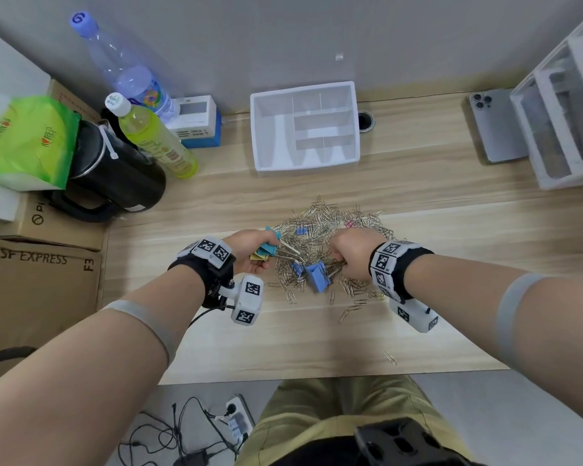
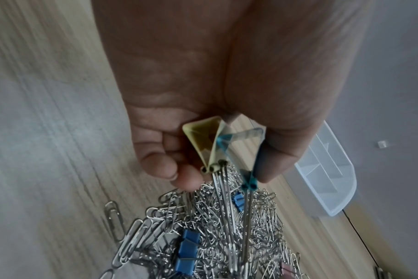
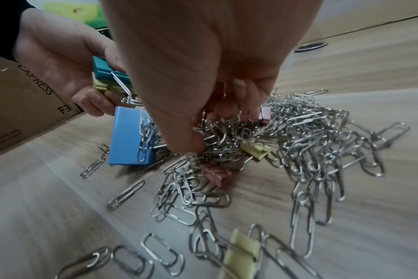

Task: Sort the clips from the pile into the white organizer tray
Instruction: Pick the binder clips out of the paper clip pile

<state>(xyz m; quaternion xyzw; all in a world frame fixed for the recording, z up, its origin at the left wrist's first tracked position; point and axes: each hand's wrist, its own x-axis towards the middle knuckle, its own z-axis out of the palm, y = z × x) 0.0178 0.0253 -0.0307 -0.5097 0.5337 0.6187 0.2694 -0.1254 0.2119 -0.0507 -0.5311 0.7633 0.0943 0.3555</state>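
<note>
A pile of silver paper clips [image 1: 330, 223] mixed with small coloured binder clips lies mid-table. My left hand [image 1: 261, 255] grips a teal binder clip [image 2: 241, 139] and a yellow binder clip [image 2: 203, 139] at the pile's left edge, their wire handles pointing down at the pile. My right hand [image 1: 342, 260] digs into the pile with fingers [image 3: 239, 90] curled round a bunch of paper clips [image 3: 215, 130]. A large blue binder clip [image 1: 317, 275] lies just left of it. The white organizer tray [image 1: 303, 87] stands behind the pile by the wall, its compartments looking empty.
A black kettle [image 1: 115, 176], two bottles [image 1: 155, 139] and cardboard boxes [image 1: 41, 284] crowd the left side. A phone [image 1: 498, 129] and a clear drawer unit [image 1: 565, 112] sit at the right. A stray paper clip [image 1: 390, 358] lies near the front edge.
</note>
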